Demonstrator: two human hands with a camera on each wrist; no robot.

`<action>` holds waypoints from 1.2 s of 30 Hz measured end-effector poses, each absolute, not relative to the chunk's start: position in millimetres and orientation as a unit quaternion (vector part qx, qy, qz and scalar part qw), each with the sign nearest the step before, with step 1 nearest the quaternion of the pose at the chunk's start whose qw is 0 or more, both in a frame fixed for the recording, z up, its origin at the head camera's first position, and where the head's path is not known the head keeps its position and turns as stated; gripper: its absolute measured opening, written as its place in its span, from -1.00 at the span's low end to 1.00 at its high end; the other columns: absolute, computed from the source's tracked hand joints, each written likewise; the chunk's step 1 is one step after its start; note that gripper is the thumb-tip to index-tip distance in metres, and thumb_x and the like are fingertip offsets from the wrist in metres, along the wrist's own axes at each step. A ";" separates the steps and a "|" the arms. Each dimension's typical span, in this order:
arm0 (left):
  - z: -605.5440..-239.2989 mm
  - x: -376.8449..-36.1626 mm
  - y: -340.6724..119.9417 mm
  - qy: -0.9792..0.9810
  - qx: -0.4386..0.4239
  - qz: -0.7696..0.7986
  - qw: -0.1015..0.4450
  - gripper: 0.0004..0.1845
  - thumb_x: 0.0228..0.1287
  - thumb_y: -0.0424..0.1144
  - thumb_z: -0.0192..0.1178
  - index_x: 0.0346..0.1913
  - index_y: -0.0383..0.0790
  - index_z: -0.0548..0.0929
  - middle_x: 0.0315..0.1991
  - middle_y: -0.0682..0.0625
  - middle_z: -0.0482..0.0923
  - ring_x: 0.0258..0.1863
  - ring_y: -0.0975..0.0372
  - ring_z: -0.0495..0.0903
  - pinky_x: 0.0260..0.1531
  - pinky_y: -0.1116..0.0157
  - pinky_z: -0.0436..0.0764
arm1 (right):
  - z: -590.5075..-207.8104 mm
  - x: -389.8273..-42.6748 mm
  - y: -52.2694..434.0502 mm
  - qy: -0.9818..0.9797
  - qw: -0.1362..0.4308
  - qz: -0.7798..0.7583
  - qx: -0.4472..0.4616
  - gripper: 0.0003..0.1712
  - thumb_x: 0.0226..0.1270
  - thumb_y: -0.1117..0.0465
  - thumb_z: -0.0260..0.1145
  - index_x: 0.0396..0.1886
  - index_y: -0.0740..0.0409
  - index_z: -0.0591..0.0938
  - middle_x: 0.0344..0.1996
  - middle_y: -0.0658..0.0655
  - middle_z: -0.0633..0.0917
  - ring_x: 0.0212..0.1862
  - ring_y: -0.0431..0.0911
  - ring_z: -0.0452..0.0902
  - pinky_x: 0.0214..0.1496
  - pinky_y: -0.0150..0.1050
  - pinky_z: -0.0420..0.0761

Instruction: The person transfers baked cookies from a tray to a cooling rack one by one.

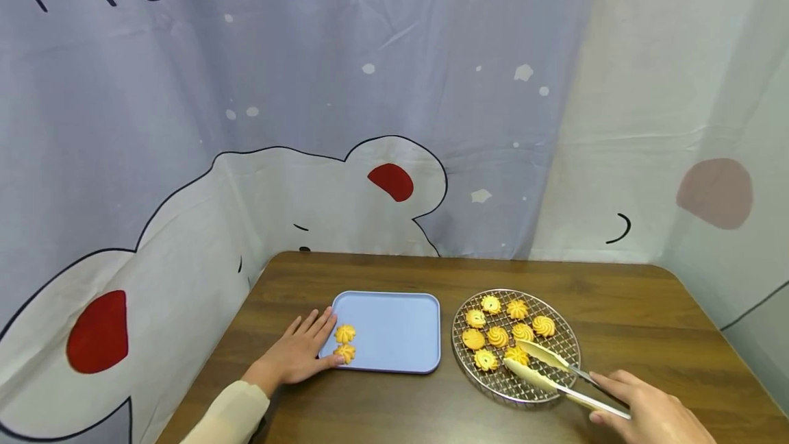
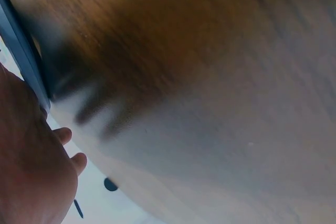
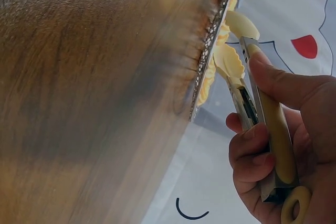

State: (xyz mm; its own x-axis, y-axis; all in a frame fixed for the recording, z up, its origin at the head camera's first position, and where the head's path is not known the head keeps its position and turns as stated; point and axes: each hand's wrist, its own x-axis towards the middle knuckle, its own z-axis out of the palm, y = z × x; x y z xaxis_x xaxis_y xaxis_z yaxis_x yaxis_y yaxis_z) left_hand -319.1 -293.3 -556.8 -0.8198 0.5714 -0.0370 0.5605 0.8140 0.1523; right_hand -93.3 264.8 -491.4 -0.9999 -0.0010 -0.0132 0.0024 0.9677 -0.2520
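My left hand [image 1: 298, 355] lies along the left edge of a light blue tray [image 1: 397, 331], fingers extended, thumb at its near corner. Two yellow piped cookies sit one behind the other on the tray's left side, the far cookie [image 1: 345, 334] and the near cookie [image 1: 345, 353]. In my right hand [image 1: 656, 411] I grip metal tongs [image 1: 588, 401] with pale yellow tips. The tips stand parted over the round wire rack [image 1: 455, 338], around a yellow cookie [image 1: 516, 355]. Whether they touch it I cannot tell. The right wrist view shows fingers and thumb wrapped around the tongs [image 3: 275, 145].
Several more cookies [image 1: 498, 336] are spread over the rack, mostly on its left and far parts. Tray and rack stand side by side on a brown wooden table [image 1: 370, 403]. A printed curtain [image 1: 333, 204] hangs behind the table and along its sides.
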 end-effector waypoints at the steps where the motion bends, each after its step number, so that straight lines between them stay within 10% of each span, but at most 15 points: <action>1: -556.5 -319.0 -293.2 0.951 0.299 0.068 0.040 0.01 0.37 0.49 -0.12 0.62 -0.19 0.09 0.64 -0.07 -0.05 0.60 -0.10 -0.02 0.50 -0.20 -0.04 | -491.9 -93.6 264.9 0.992 0.007 -0.126 0.000 -0.22 0.12 -0.25 0.49 0.28 0.02 0.64 -0.03 -0.12 0.63 -0.36 -0.35 0.43 -0.40 -0.20 0.48; 36: -554.1 -321.0 -293.5 0.949 0.304 0.065 0.051 0.04 0.34 0.51 -0.10 0.62 -0.17 0.09 0.64 -0.08 -0.05 0.60 -0.11 -0.03 0.50 -0.20 -0.06 | -450.1 -130.3 183.2 0.982 -0.121 -0.112 -0.087 -0.33 0.02 -0.15 0.59 0.17 -0.07 0.73 0.07 0.01 0.71 -0.09 0.04 0.73 -0.21 0.03 0.69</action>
